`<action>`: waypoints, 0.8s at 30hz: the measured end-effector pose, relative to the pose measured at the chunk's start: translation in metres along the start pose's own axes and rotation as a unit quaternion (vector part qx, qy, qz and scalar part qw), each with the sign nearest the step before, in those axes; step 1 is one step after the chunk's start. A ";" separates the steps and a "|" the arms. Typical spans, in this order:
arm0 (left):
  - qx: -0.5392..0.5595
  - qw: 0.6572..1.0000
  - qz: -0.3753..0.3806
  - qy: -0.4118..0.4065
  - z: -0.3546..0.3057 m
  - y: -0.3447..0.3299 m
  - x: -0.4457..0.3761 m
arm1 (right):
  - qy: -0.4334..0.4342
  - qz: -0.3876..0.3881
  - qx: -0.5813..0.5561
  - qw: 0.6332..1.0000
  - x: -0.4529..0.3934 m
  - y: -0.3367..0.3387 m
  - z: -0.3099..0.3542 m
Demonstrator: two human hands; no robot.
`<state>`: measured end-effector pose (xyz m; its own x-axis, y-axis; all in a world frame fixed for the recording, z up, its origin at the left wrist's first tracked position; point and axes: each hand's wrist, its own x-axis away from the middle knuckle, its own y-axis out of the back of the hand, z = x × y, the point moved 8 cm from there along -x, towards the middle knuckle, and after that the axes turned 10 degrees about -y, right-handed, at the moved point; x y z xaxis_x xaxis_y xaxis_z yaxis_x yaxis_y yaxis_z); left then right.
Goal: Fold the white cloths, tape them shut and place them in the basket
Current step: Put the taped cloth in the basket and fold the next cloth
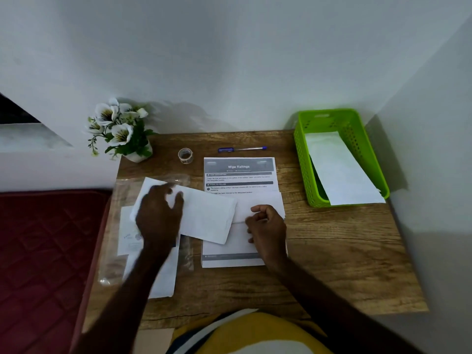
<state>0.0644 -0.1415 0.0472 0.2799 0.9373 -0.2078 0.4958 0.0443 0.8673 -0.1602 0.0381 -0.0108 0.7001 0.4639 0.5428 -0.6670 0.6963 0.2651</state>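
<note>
My left hand point(159, 215), blurred, lay at centre left with fingers spread and fairly straight, resting on the left end of a folded white cloth point(204, 215). That cloth sat tilted, its right end overlapping a second white cloth point(258, 203) at frame centre. My right hand point(265, 226) rested on the second cloth with fingers curled inward; whether they pinched the cloth I could not tell. Both cloths lay over a printed sheet point(238, 172) headed "Wipe Railings". Below my left hand, at lower left, more white cloths point(163, 277) and a clear plastic wrapper point(112, 267) lay on the wooden table point(332, 264); their count was unclear.

Farther up, one tape roll point(185, 155) stood above the first cloth, well apart from both hands. One blue pen point(242, 149) lay just above the sheet. One pot of white flowers point(120, 129) stood at the table's upper left corner. One green basket point(301, 154) sat at upper right, holding one folded white cloth point(339, 169) that leaned over its near rim.

Counted clearly: three cloths, one basket, one tape roll.
</note>
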 end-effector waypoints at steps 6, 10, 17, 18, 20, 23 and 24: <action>-0.002 0.988 0.082 -0.131 -0.044 -0.047 0.076 | 0.048 -0.124 0.087 0.987 -0.009 0.054 -0.001; -0.032 0.984 0.117 -0.130 -0.040 -0.064 0.085 | 0.044 -0.164 0.113 0.979 -0.011 0.071 -0.002; -0.060 0.984 0.118 -0.116 -0.047 -0.062 0.080 | 0.017 -0.170 0.158 0.973 -0.019 0.069 0.007; -0.061 0.985 0.117 -0.114 -0.049 -0.061 0.080 | 0.017 -0.171 0.162 0.972 -0.021 0.067 0.010; -0.060 0.985 0.119 -0.109 -0.051 -0.060 0.079 | 0.020 -0.174 0.172 0.969 -0.023 0.063 0.016; -0.058 0.985 0.122 -0.108 -0.053 -0.060 0.080 | 0.013 -0.175 0.185 0.967 -0.026 0.058 0.019; -0.057 0.985 0.123 -0.108 -0.053 -0.060 0.079 | 0.010 -0.174 0.190 0.966 -0.027 0.056 0.020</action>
<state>0.0132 -0.0514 0.0023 0.5540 0.8299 -0.0655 0.2989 -0.1248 0.9461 -0.2215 0.0543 0.0053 0.9007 0.2510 0.3546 -0.4338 0.5615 0.7046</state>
